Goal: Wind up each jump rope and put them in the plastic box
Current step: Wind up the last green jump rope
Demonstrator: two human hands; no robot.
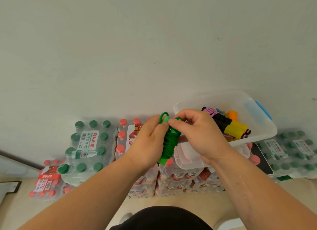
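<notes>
Both hands hold the green jump rope (169, 144) just beside the clear plastic box (270, 129): the left hand (147, 140) clasps the wound coil, the right hand (197, 133) pinches the loose loop on top. That end likely needs tucking snugly under a turn, or the coil may spring open.

soft, even light fills the view and keeps it bright. the wall (154, 41) shows as a flat pale grey-green, with a dim shadow band along its foot behind the water bottle packs (89, 144). glints sit on their clear wrapping and on the rim of the plastic box (253, 139). the wide lens bends the edges, and the forearms (85, 195) swell toward the lower corners. the centre is sharp; the packs at far right look hazy.
</notes>
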